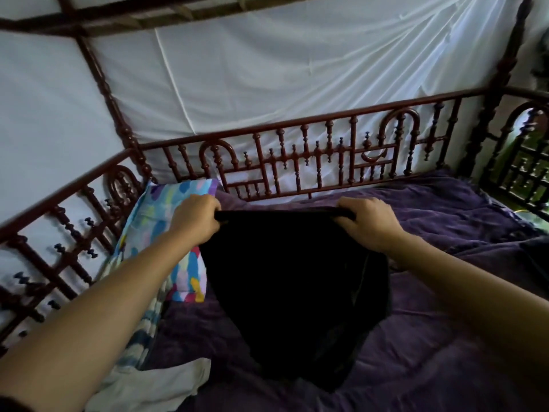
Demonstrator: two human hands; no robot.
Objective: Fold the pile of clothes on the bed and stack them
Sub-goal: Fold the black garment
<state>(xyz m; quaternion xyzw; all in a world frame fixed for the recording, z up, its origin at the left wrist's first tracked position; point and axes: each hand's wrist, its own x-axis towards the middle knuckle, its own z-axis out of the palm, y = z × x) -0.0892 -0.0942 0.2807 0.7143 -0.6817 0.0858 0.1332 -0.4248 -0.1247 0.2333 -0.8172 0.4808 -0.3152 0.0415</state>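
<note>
A black garment (pixel 294 283) hangs in front of me over the purple bedspread (pixel 430 337). My left hand (pixel 196 218) grips its top edge at the left corner, and my right hand (pixel 368 223) grips the same edge at the right corner, so the edge is stretched straight between them. The lower part of the garment droops and touches the bed. A white piece of clothing (pixel 154 388) lies crumpled at the near left edge of the bed.
A pillow with a colourful print (pixel 166 221) lies at the left, against the dark red wooden bed railing (pixel 297 162). White netting (pixel 267 78) hangs behind the railing. A dark fold of cloth (pixel 531 254) shows at the right edge.
</note>
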